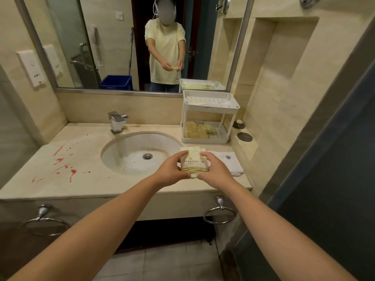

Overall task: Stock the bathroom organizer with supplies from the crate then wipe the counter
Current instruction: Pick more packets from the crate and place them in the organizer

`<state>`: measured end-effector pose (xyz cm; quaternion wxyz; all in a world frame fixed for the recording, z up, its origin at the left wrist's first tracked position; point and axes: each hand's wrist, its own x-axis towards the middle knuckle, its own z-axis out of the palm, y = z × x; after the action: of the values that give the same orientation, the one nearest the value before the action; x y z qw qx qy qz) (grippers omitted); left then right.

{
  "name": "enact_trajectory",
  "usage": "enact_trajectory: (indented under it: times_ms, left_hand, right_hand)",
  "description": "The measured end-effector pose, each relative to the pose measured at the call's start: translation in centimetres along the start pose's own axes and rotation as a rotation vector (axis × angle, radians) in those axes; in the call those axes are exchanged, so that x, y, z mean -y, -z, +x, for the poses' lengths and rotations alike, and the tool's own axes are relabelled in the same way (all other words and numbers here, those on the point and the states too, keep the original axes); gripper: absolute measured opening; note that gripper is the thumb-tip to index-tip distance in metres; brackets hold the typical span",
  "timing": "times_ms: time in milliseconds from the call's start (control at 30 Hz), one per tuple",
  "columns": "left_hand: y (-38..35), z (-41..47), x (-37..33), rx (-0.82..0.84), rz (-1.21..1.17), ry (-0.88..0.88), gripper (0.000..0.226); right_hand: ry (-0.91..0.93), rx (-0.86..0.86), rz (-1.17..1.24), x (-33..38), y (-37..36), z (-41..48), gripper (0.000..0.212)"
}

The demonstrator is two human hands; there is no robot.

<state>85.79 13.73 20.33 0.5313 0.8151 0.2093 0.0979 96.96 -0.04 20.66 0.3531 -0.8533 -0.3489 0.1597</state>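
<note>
Both my hands hold a small stack of cream supply packets [194,163] with gold stripes, above the counter's front right part. My left hand [172,171] grips the stack's left side, my right hand [215,172] its right side. The white two-tier organizer [211,98] stands at the back right of the counter; its lower shelf holds yellow packets [200,129], and its top tray holds thin items. A folded white cloth [229,161] lies on the counter just right of my hands. The blue crate [116,82] shows only as a reflection in the mirror.
A round sink [140,153] with a chrome faucet [116,121] sits in the middle of the beige counter [81,187]. Red splatter stains [65,165] mark the counter's left part. Two dark round discs [244,136] lie right of the organizer. Towel rings [220,213] hang below the counter edge.
</note>
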Motion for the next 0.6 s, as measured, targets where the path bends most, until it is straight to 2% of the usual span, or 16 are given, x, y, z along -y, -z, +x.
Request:
enact_trajectory:
  times_ms: [267, 600]
  left_hand:
    - [-4.2, 5.6, -2.1, 0.022, -0.012, 0.008, 0.088]
    - [-6.2, 15.9, -2.1, 0.088, 0.019, 0.002, 0.082]
  right_hand:
    - [0.034, -0.030, -0.052, -4.4, 3.6, 3.8, 0.075]
    - [-0.024, -0.078, -0.041, -8.4, 6.0, 11.6, 0.069]
